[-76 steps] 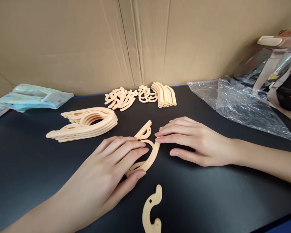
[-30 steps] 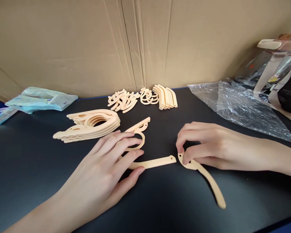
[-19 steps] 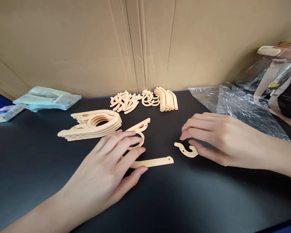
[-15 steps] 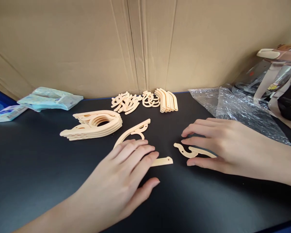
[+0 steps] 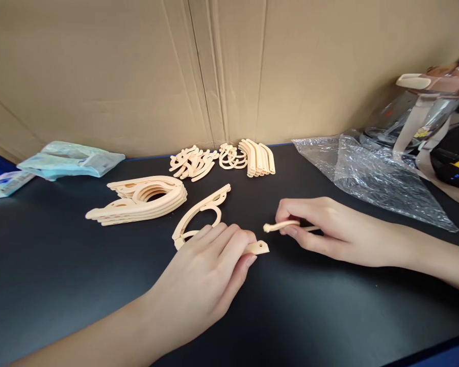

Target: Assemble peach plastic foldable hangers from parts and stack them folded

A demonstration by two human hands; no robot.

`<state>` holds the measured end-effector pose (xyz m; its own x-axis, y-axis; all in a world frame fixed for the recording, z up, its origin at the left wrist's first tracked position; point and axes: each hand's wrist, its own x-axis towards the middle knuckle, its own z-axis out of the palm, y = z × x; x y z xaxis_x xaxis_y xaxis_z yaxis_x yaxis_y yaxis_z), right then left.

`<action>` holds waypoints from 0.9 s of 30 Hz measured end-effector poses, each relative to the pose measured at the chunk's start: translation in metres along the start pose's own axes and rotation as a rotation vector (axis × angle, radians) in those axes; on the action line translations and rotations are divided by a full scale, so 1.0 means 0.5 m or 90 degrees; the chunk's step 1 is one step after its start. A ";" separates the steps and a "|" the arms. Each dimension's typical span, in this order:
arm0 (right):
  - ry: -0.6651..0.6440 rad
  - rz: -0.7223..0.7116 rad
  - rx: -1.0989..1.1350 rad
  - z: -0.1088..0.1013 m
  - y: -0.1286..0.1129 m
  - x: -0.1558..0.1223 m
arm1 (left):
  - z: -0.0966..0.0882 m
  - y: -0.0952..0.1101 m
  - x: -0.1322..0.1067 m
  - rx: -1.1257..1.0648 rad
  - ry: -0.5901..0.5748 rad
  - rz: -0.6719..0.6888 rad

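Cream frame (image 5: 208,200) on the black bench (image 5: 61,265), as viewed from the head, between a stack of nested frames (image 5: 153,205) and the right hand (image 5: 323,232). Partly covered by the left hand (image 5: 214,265), with the upper bar and part of the inner ring in plain sight. Clamped by its lower bar in the left fingers (image 5: 233,242), with only the holed end poking out past them. In the right hand, pinched between thumb and fingers, a slim curved piece (image 5: 286,225), turned nearly edge-on (hard to make out its full outline that way), with its knobbed tip toward the holed end, near but not touching. Farther back, in front of the cardboard (image 5: 118,76), a loose pile of small pieces (image 5: 193,162), a cluster of curled pieces (image 5: 233,157) and a row of bent strips (image 5: 257,159). Over at right, crumpled clear plastic (image 5: 382,178) beside a clear container (image 5: 432,120) with a pinkish lid and pale strap. Over at left, a pale blue packet (image 5: 63,163).
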<state>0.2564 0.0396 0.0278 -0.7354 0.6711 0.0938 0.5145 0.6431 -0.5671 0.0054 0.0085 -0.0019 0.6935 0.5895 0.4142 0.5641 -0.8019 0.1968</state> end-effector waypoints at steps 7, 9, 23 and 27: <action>-0.023 0.005 -0.083 0.018 -0.007 -0.004 | -0.002 -0.004 -0.007 -0.110 -0.054 -0.016; -0.015 -0.021 -0.112 0.021 -0.002 -0.003 | -0.001 -0.008 -0.007 -0.106 -0.067 -0.012; -0.005 -0.113 -0.108 0.028 0.004 -0.001 | 0.001 -0.012 -0.008 -0.092 -0.051 0.008; -0.021 -0.148 -0.093 0.026 0.002 -0.001 | 0.000 -0.012 -0.008 -0.097 -0.059 0.007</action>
<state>0.2519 0.0353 0.0165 -0.8536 0.4888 0.1799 0.3872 0.8265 -0.4086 -0.0009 0.0110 -0.0050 0.7413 0.5819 0.3345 0.4872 -0.8093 0.3282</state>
